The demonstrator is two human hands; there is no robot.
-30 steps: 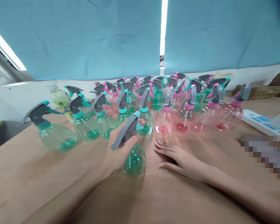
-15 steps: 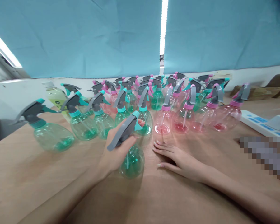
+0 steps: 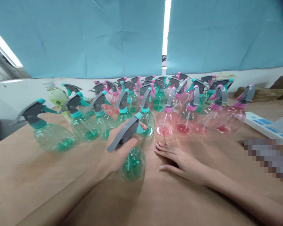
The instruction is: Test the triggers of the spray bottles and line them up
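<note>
My left hand [image 3: 118, 153] is wrapped round the neck of a green spray bottle [image 3: 133, 166] with a grey and teal trigger head. The bottle stands near the middle of the wooden table [image 3: 155, 201], its neck hidden by my fingers. My right hand [image 3: 179, 160] lies flat on the tabletop to the right, fingers stretched out and holding nothing. Just beyond its fingertips is a pink spray bottle [image 3: 165, 124]. A row of green spray bottles [image 3: 83, 127] stands beyond my left hand, and pink ones [image 3: 228, 119] continue the row to the right.
More green and pink spray bottles crowd behind the front row. A bottle of yellowish liquid [image 3: 57, 97] stands at the back left. On the right lie a white and blue power strip [image 3: 261, 124] and brown cardboard boxes [image 3: 261, 94]. A blue cloth [image 3: 96, 40] hangs behind.
Almost nothing differs. My left hand still grips the green spray bottle, and my right hand stays flat on the table. The view has shifted very slightly.
</note>
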